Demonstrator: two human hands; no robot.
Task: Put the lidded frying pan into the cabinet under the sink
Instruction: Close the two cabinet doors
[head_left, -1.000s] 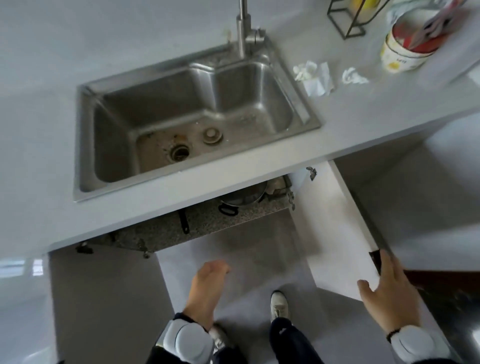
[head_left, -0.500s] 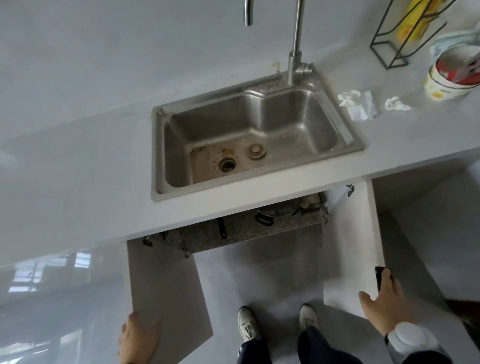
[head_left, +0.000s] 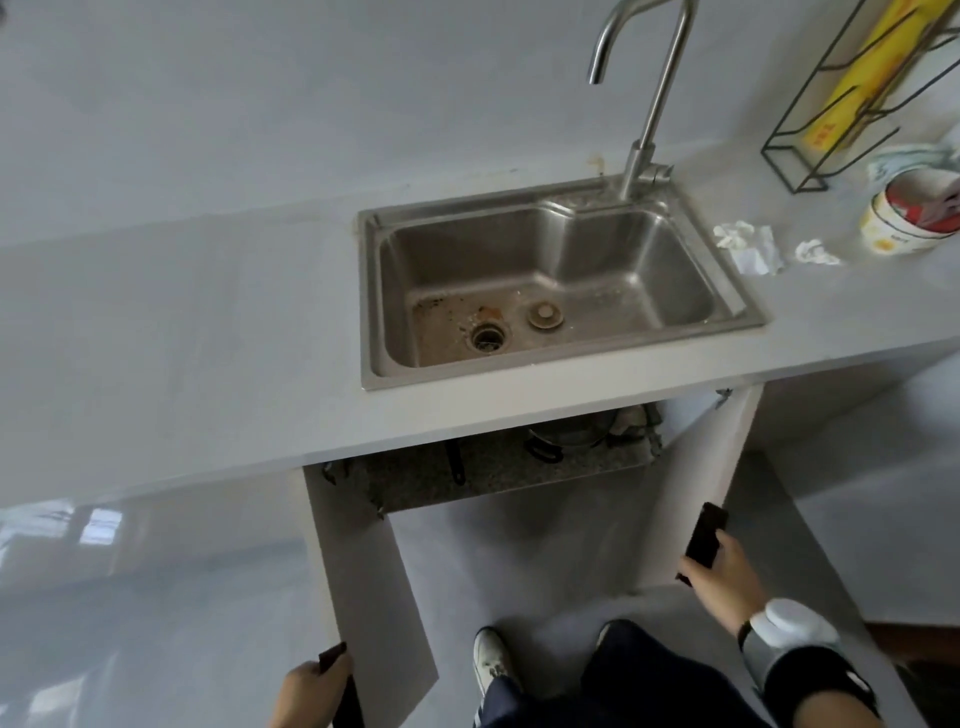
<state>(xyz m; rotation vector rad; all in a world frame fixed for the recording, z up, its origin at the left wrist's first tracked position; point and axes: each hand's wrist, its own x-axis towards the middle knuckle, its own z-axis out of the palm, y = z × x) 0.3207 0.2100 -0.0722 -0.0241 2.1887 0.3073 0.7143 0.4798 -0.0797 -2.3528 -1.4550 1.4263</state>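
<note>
Stainless sink (head_left: 561, 291) sits in the grey countertop (head_left: 182, 338), with the cabinet (head_left: 498, 470) open below it. Change vs a second ago: left hand (head_left: 306, 693) was hanging free over the floor, now it grips the dark handle edge of the left door (head_left: 363, 582); right hand (head_left: 724, 574) stays closed on the right door (head_left: 696, 483) handle. Both doors stand swung out, camera has pulled back and up.

Meaning (judgement): the placing part looks done, what's left is shutting both doors.

Frying pan (head_left: 569, 434) is already inside, on the speckled cabinet floor, right half, mostly hidden under the countertop lip. Only the front of a metal body and a black loop handle (head_left: 543, 451) show. The loop faces out toward the person, so the long axis probably runs front to back; lid can't be confirmed from here.

A separate thin black handle (head_left: 456, 462) pokes out to its left, apart from the pan; what it belongs to is hidden.
</note>
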